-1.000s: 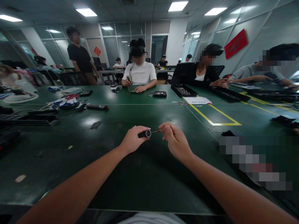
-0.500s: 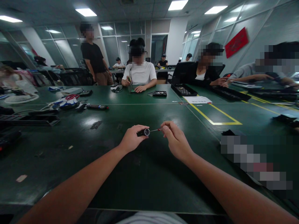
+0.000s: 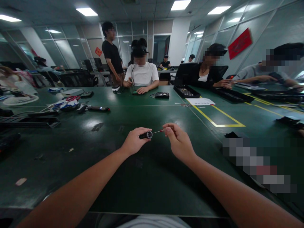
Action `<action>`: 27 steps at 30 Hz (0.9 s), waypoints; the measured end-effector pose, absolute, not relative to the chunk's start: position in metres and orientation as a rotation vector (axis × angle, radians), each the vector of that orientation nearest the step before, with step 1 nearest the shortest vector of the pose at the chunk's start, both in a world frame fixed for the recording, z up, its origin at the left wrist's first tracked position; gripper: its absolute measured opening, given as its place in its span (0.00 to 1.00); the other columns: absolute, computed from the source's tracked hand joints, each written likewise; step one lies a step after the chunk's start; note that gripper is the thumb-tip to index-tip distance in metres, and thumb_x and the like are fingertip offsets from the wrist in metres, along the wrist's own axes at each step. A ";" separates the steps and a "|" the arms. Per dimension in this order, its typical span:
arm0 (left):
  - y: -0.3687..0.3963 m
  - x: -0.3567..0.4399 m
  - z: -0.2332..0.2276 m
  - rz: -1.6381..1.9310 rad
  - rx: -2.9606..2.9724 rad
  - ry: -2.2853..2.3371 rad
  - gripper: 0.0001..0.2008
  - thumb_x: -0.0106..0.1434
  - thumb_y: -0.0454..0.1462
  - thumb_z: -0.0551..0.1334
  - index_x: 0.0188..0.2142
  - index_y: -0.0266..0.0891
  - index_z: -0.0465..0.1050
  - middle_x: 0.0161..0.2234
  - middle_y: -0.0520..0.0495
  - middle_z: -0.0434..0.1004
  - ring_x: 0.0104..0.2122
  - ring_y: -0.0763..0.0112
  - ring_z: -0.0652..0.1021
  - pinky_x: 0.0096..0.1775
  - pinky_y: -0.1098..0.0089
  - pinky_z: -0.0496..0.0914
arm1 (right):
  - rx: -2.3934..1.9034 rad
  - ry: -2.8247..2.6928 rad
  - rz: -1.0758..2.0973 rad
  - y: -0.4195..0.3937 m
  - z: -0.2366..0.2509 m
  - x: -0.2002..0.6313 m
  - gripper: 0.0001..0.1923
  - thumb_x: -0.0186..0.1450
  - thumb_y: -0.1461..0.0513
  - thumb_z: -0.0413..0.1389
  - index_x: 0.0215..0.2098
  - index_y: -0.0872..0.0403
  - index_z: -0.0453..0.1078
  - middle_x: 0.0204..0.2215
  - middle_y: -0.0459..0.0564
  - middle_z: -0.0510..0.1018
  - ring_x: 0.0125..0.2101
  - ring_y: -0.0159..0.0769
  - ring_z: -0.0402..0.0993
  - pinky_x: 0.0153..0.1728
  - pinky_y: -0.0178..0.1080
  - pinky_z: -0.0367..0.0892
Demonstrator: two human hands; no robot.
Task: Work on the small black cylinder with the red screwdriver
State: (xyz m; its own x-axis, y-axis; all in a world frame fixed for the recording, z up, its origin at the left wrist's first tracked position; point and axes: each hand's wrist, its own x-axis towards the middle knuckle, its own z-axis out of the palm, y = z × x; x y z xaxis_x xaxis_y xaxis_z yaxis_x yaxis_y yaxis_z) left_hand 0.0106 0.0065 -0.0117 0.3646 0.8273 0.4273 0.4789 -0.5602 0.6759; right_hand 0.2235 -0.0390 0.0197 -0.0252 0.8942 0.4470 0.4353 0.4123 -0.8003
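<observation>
- Both forearms are reaching forward over the dark green desk [image 3: 147, 186], with the hands meeting above its middle, raised off the surface.
- Left hand [image 3: 134, 142] is curling closed around a small black cylindrical part [image 3: 146, 135]; its pale ringed end is facing right, toward the other hand.
- Right hand [image 3: 179, 142] is pinching, fingertips together, the red-tipped handle of a thin precision screwdriver [image 3: 158, 131]. The metal shaft is running leftward, and its tip is meeting the ringed end of the cylinder.
- Progress, as a judgement: tool and part are already engaged, so the fastening work is looking underway. Whether the screw is going in or coming out, and how far, is too small to tell.
- No loose screws or other pieces are showing on the desk just beneath the hands.
- Farther left, a tangle of cables and tools [image 3: 68, 104] is lying on the desk; a yellow taped outline [image 3: 219, 122] is marking the surface to the right.
- At the far edge, a person in a white shirt [image 3: 142, 76] is sitting and working, with a black parts tray [image 3: 186, 92] near them to the right.
</observation>
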 end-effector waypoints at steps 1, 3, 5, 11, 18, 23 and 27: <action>0.006 0.012 -0.012 1.036 2.217 1.128 0.21 0.58 0.31 0.71 0.51 0.45 0.78 0.50 0.46 0.80 0.51 0.60 0.78 0.56 0.54 0.68 | -1.189 -1.612 0.570 -0.038 0.019 0.223 0.14 0.72 0.53 0.48 0.44 0.51 0.71 0.31 0.49 0.78 0.32 0.38 0.74 0.35 0.41 0.68; 0.005 0.013 -0.011 0.974 2.280 1.128 0.20 0.60 0.32 0.69 0.52 0.46 0.77 0.51 0.46 0.80 0.52 0.58 0.77 0.59 0.49 0.65 | -1.185 -1.520 0.609 -0.033 0.016 0.222 0.16 0.72 0.52 0.47 0.42 0.52 0.71 0.30 0.48 0.77 0.31 0.37 0.73 0.35 0.41 0.69; 0.005 0.014 -0.010 0.918 2.346 1.129 0.20 0.62 0.32 0.68 0.54 0.48 0.76 0.53 0.46 0.79 0.54 0.58 0.76 0.63 0.42 0.57 | -1.178 -1.379 0.713 -0.024 0.010 0.224 0.17 0.71 0.49 0.48 0.39 0.52 0.70 0.28 0.48 0.75 0.28 0.37 0.72 0.33 0.42 0.70; 0.011 0.009 -0.006 0.942 2.365 1.143 0.22 0.63 0.34 0.67 0.56 0.49 0.74 0.54 0.46 0.78 0.54 0.59 0.75 0.65 0.43 0.55 | -1.126 -0.926 1.237 -0.002 -0.002 0.233 0.14 0.68 0.50 0.50 0.32 0.51 0.65 0.21 0.45 0.67 0.20 0.34 0.66 0.26 0.42 0.72; 0.008 0.010 -0.005 0.985 2.321 1.163 0.22 0.61 0.33 0.69 0.54 0.49 0.76 0.52 0.46 0.79 0.53 0.58 0.77 0.63 0.45 0.59 | -1.038 -1.064 0.986 -0.009 0.000 0.228 0.14 0.67 0.49 0.53 0.37 0.51 0.68 0.27 0.46 0.73 0.27 0.35 0.72 0.30 0.41 0.74; 0.008 0.010 -0.005 0.969 2.310 1.173 0.22 0.60 0.33 0.70 0.54 0.49 0.76 0.52 0.46 0.79 0.52 0.58 0.76 0.63 0.45 0.59 | -1.082 -1.227 0.867 -0.013 0.000 0.227 0.16 0.69 0.48 0.51 0.40 0.52 0.67 0.31 0.48 0.75 0.30 0.36 0.74 0.33 0.42 0.74; 0.008 0.010 -0.006 0.944 2.331 1.177 0.22 0.60 0.34 0.70 0.54 0.49 0.76 0.52 0.47 0.79 0.52 0.57 0.76 0.64 0.43 0.56 | -1.154 -1.376 0.719 -0.020 0.005 0.226 0.16 0.72 0.49 0.48 0.41 0.52 0.67 0.32 0.49 0.77 0.31 0.37 0.75 0.35 0.42 0.72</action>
State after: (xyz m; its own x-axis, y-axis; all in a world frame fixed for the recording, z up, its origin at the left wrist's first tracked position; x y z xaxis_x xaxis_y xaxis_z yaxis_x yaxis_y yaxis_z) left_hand 0.0101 0.0082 -0.0060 0.4286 0.8096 0.4010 0.5671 -0.5866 0.5782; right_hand 0.2263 -0.0202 0.0048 0.1265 0.9227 0.3641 0.2282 0.3302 -0.9159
